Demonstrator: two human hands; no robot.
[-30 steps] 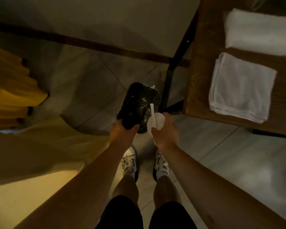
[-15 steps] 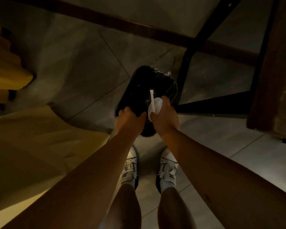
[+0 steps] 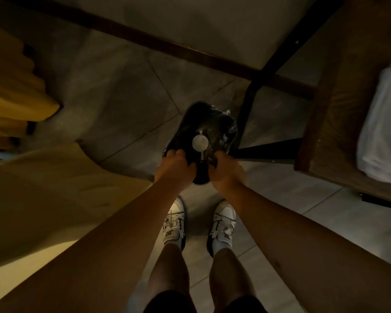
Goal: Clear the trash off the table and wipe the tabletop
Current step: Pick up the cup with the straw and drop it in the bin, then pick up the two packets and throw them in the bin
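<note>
— Down on the floor, just off the near left corner of the bench (image 3: 339,123), that's where it's all happening. See the bin (image 3: 209,132), the one lined with a black bag?

— I see it. Both hands are on its near rim. The left hand (image 3: 177,164) has its fingers (image 3: 178,153) curled over the edge of the liner, gripping it. The right hand (image 3: 224,168) looks the same, fingers hooked on the rim, though it's dim and I can't swear how tight.

— And the trash?

— A white cup (image 3: 200,141) with a straw (image 3: 202,154), down inside the bag, clear of both hands. It looks dropped in already, I'd say.

— So what's the step, then?

— Settling the bin, I'd guess: holding the liner open and steady while the cup goes to the bottom. To do it well, keep the bag's edge pinned to the rim so it doesn't slip inside, and don't tug, that plastic looks thin. The bin stands just beside the black bench leg (image 3: 246,116), so mind not to knock it over.

— And the wiping?

— Not started, by my reckoning. A folded white cloth (image 3: 384,123) lies on the bench near its right side, well apart from the hands. Let go of the bin gently, then go for that.
</note>
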